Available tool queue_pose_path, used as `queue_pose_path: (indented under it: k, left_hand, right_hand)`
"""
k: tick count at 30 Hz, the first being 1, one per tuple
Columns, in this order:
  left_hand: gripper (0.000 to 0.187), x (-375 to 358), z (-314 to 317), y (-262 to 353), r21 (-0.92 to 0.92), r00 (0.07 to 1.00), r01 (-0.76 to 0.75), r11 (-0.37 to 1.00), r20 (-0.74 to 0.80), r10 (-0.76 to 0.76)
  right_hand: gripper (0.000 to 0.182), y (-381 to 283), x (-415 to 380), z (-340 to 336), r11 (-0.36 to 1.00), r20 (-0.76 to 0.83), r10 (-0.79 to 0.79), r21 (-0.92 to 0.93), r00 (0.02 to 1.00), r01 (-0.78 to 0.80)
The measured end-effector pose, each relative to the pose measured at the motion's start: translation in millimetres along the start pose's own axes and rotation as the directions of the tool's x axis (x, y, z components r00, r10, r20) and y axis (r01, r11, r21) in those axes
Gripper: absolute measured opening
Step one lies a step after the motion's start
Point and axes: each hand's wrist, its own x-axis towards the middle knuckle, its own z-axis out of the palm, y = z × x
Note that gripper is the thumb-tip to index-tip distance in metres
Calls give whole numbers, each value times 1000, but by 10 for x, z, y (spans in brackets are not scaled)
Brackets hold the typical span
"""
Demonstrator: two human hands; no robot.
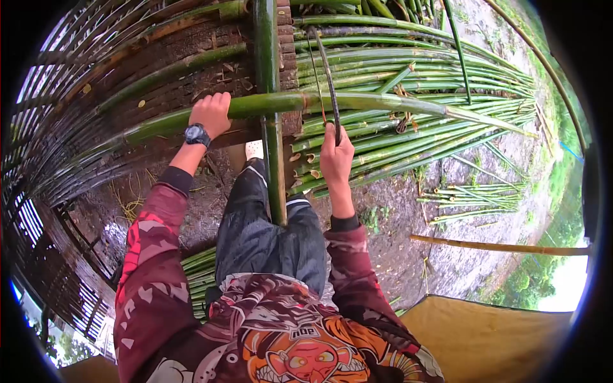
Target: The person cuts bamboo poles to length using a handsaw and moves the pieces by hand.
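A long green bamboo pole (274, 102) runs crosswise in front of me, over a second bamboo pole (275, 172) that stretches from between my thighs to the far side. My left hand (212, 113), with a watch on the wrist, is wrapped over the crosswise pole, left of the crossing. In my right hand (336, 153) is a bow saw (331, 83), gripped at its near end. Its dark frame and thin blade reach away from me, overlapping the crosswise pole just right of a node.
Many cut green bamboo poles (383, 60) lie stacked at the right. A slatted bamboo platform (185, 57) is at the far left. Shorter bamboo pieces (472, 199) rest on the muddy ground (396, 255). A tan tarp (485, 332) hangs at lower right.
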Motion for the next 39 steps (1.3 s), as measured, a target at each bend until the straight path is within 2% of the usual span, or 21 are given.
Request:
queue_pose_path:
  k: [1,3,6,8,10,12,13,14,16,18,19,21,24,26,27,30,31,32,34,36,39]
  left_hand:
    - [31,43,-68,-2,-51,993,26,998,114,-20]
    - [41,123,-116,-49,-98,961,62,993,275,-33]
    - [44,119,-117,-51,-58,959,79,995,279,-59]
    - [45,100,-67,-56,-75,954,74,994,296,-49]
    - [43,175,-122,-89,-105,936,72,992,351,-31]
    - [43,179,-153,-75,-110,935,73,991,354,-29]
    - [43,157,-134,-63,-95,938,69,993,344,-32]
    - [44,173,-107,-87,-75,944,64,995,328,-37]
    - [47,116,-13,-81,-87,944,52,995,330,-21]
    - [47,-46,-44,68,-90,938,55,994,345,-21]
    - [48,163,-96,-91,-49,954,40,998,300,-24]
    - [47,119,-149,-39,-93,921,82,992,389,-40]
    - [43,228,-141,-115,-101,930,97,990,364,-54]
    - [41,255,-130,-104,-115,936,99,988,349,-53]
    - [42,307,-179,-118,-119,901,93,989,433,-32]
    - [48,376,-267,-147,-78,846,103,992,531,-46]
    - [46,368,-290,-122,-67,847,109,992,528,-57]
    - [45,360,-306,-89,-62,848,121,991,524,-71]
    - [46,354,-221,-146,-95,843,91,991,538,-26]
    - [45,322,-270,-140,-99,855,77,992,518,-15]
    - [45,322,-259,-116,-102,871,86,991,490,-25]
  right_hand:
    - [36,170,1,61,992,-5,-37,119,999,37]
    - [36,332,-7,162,989,-32,-55,134,998,59]
    - [34,275,10,153,982,-56,-55,178,997,64]
    - [31,-111,-110,-93,983,-28,-170,-74,985,168]
    - [25,-315,-672,-462,986,18,-76,-145,997,78]
    - [18,-464,-1217,-824,977,34,200,-88,979,-196]
    - [18,-574,-1305,-906,956,27,286,-71,958,-283]
    - [18,-593,-1100,-799,958,28,281,-67,959,-279]
    - [22,-513,-460,-455,947,33,65,-318,997,-51]
    - [40,-448,316,20,986,33,34,-163,999,-28]
    - [40,-488,468,95,980,49,12,-200,999,-2]
    - [41,-432,293,-3,963,67,45,-268,997,-26]
    - [40,-263,246,65,982,22,12,-187,1000,-8]
    - [36,45,155,129,999,-10,4,-44,1000,-5]
    - [36,211,47,125,998,5,13,-54,1000,-13]
    - [27,458,121,345,968,-119,-189,143,975,205]
    - [27,316,116,284,972,-88,-186,131,979,197]
    - [34,177,122,170,990,-27,-79,111,996,82]
    - [37,-266,-113,-159,1000,38,15,-1,999,-15]
    - [37,-443,-714,-515,986,40,119,-119,992,-114]
    - [38,-583,-1193,-800,967,9,249,-65,969,-248]
